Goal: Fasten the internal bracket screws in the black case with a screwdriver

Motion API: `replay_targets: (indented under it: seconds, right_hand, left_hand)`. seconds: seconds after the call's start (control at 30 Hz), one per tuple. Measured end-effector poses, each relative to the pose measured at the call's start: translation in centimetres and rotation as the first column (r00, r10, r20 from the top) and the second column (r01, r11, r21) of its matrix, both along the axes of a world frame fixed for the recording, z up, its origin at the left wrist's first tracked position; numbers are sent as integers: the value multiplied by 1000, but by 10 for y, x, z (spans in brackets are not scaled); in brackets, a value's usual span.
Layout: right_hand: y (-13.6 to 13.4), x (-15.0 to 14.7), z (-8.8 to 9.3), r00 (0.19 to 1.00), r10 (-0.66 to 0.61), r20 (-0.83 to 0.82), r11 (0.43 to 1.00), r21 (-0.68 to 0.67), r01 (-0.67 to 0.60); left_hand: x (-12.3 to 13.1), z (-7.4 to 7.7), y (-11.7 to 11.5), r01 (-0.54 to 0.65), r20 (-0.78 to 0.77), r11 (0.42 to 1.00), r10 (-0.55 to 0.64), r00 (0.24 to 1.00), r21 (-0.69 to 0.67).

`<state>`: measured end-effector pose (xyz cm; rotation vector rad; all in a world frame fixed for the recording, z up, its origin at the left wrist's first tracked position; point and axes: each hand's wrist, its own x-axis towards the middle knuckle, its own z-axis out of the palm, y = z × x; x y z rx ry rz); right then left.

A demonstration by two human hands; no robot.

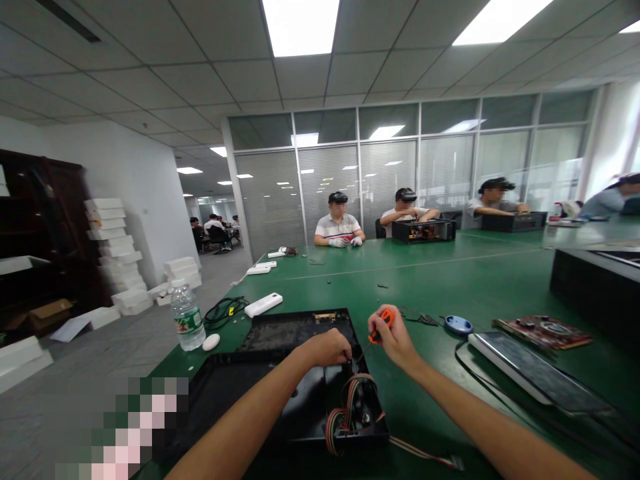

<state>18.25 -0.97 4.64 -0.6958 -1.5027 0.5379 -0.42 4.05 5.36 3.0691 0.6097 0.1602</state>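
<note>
A black open computer case lies on the green table right in front of me. My left hand rests inside it with its fingers curled together; what they pinch is hidden. My right hand is closed round an orange-handled screwdriver whose shaft slants down toward my left fingers. A bundle of striped ribbon cable loops out of the case near its front right corner.
A water bottle and white mouse stand left of the case. To the right lie a blue disc, a flat grey panel, a red circuit card and a black case. Several other people sit across the table.
</note>
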Motion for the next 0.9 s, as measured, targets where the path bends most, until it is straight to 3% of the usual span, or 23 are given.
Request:
replay_targets:
  seconds: [0.23, 0.4, 0.53, 0.77, 0.9]
  right_hand:
    - [-2, 1, 1, 1000, 1, -11, 1000, -7, -1]
    - [0, -2, -3, 999, 49, 1, 998, -34, -49]
    - [4, -3, -8, 995, 45, 87, 998, -47, -41]
    - [4, 0, -8, 996, -18, 93, 1000, 2, 18]
    - [3, -1, -10, 982, -32, 185, 999, 21, 29]
  left_hand:
    - [-1, -1, -2, -27, 22, 999, 28, 999, -33]
    - [-6, 2, -11, -107, 148, 981, 132, 980, -164]
    - [-6, 3, -15, -100, 184, 968, 145, 972, -232]
    - [-4, 1, -14, -75, 194, 976, 115, 974, -203]
    - [-4, 2, -14, -56, 190, 986, 87, 978, -159]
